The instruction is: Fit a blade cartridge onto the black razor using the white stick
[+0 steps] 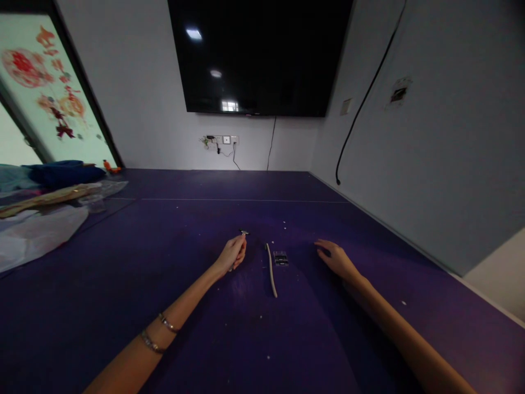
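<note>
My left hand (233,255) is closed around the handle of a razor (244,233). The razor's small T-shaped metal head pokes out beyond my fingertips. To the right of that hand lies a pale, slightly bent stick (271,273) with a darker upper end. Beside the stick is a small clear plastic case (281,258) with dark parts in it; its exact contents are too small to make out. My right hand (334,257) rests on the purple surface to the right of the case, fingers loosely spread, holding nothing.
Small white scraps dot the purple tabletop (184,312). Plastic bags (41,235) and folded dark-blue cloth (68,172) are piled at the far left. A black cable (361,106) hangs down the right wall. A large television (262,54) and sockets (227,140) are on the back wall.
</note>
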The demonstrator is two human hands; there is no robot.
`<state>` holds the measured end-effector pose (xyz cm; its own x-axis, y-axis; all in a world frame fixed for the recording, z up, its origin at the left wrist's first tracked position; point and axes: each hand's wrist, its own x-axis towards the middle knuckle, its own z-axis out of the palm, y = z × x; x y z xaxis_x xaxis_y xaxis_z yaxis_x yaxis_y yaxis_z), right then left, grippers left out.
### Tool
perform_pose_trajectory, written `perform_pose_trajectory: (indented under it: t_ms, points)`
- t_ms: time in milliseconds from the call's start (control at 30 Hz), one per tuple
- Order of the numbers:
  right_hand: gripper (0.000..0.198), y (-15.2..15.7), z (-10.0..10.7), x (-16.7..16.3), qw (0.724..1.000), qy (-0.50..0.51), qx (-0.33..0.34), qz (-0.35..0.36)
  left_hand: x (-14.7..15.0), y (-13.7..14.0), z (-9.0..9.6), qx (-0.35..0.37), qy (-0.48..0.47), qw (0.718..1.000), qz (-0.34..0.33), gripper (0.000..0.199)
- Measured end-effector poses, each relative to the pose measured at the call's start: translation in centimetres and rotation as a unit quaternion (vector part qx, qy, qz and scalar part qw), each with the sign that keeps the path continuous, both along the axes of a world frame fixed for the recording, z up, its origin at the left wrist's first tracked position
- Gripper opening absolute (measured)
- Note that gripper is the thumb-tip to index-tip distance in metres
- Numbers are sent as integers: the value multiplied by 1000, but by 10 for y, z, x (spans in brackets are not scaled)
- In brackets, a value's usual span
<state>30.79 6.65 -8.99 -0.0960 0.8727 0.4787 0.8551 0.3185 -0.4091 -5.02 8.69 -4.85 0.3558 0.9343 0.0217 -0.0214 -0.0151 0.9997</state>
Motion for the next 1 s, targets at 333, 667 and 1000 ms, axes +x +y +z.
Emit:
perform_pose_trajectory:
  t_ms: [333, 667, 1000]
  points:
    - [30, -10, 73, -145, 903, 355, -135, 200, 11, -24, 4, 101, 24, 992, -78, 39]
    - [26, -13, 77, -175, 811, 494, -220, 223, 9, -34, 7, 109, 26, 990, -80, 38]
    - [26, -13, 75, -176, 792, 545, -210, 179, 9, -33, 5, 109, 14, 990, -90, 38]
